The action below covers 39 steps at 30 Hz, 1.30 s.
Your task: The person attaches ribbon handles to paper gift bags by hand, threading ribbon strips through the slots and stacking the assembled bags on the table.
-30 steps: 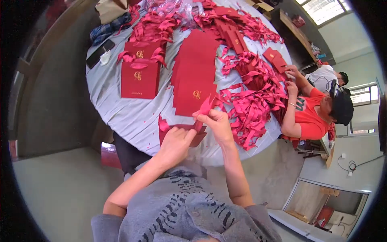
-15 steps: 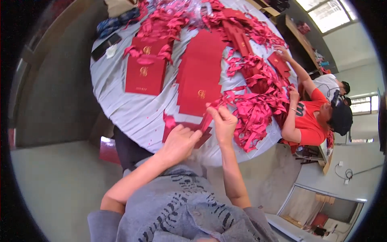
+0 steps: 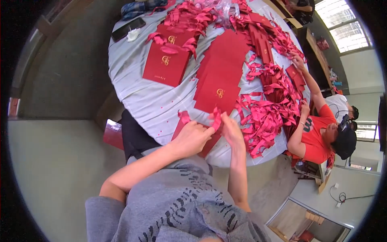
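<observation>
Evidently, the ribbon (image 3: 217, 117) was what needed care: it stood up from the bag (image 3: 211, 146), which was just on the wearer's side of the stack (image 3: 221, 72). The left hand (image 3: 193, 137) had its fingers curled in, pinching the ribbon low down where it met the bag. The right hand (image 3: 233, 131) was at the ribbon's upper part with its fingers bent; whether they gripped it or only touched it could not be told.

To do this well, I judged, the left pinch had to be firm at the base, so that the right hand could draw the ribbon without creasing the bag's edge. A gentle, even pull seemed best, with the band laid flat, since a twist would probably show in satin-like stuff.

As for containers, the finished-looking bags (image 3: 165, 68) lay flat to the left of the stack, with ribbon loops at their tops; nothing could be seen inside them. To the right of the stack, loose-looking ribbons (image 3: 270, 125) spread thickly, partly covering more bags (image 3: 274, 82). Beyond the stack's far end lay clear plastic (image 3: 225, 12), crumpled; whether it held anything was too unclear to say.
</observation>
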{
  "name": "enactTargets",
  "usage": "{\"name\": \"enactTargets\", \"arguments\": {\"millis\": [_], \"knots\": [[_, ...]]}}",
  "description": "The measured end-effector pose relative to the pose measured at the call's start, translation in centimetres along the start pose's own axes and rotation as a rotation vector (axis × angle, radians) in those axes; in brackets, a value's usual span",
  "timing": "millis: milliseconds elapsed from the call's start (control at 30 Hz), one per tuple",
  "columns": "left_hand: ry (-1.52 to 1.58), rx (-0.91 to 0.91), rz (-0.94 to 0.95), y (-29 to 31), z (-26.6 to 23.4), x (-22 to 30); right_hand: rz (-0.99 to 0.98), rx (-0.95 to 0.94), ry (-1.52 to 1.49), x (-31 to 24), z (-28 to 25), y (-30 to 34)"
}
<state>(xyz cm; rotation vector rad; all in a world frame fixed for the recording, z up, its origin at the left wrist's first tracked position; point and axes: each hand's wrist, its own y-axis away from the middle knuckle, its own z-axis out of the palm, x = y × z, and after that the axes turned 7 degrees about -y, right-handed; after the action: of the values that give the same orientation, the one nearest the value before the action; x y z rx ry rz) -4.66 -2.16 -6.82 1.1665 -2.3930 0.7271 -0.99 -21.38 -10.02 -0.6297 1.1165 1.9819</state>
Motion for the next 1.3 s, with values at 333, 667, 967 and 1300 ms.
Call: {"name": "enactTargets", "arguments": {"millis": [333, 667, 967, 1300], "knots": [[0.032, -0.030, 0.032, -0.5, 0.5, -0.5, -0.245, 0.309, 0.266, 2.4, 1.4, -0.3], [-0.011, 0.011, -0.012, -1.1, 1.4, -1.5, -0.370, 0.320, 0.261, 2.8, 1.3, -1.3], [-0.010, 0.221, -0.043, -1.1, -0.4, -2.1, -0.437, 0.307, 0.193, 2.2, 2.9, 0.0], [0.693, -0.168, -0.945, 0.4, -1.3, -7.0, -0.622, 0.336, 0.178, 3.3, 4.7, 0.7]]}}
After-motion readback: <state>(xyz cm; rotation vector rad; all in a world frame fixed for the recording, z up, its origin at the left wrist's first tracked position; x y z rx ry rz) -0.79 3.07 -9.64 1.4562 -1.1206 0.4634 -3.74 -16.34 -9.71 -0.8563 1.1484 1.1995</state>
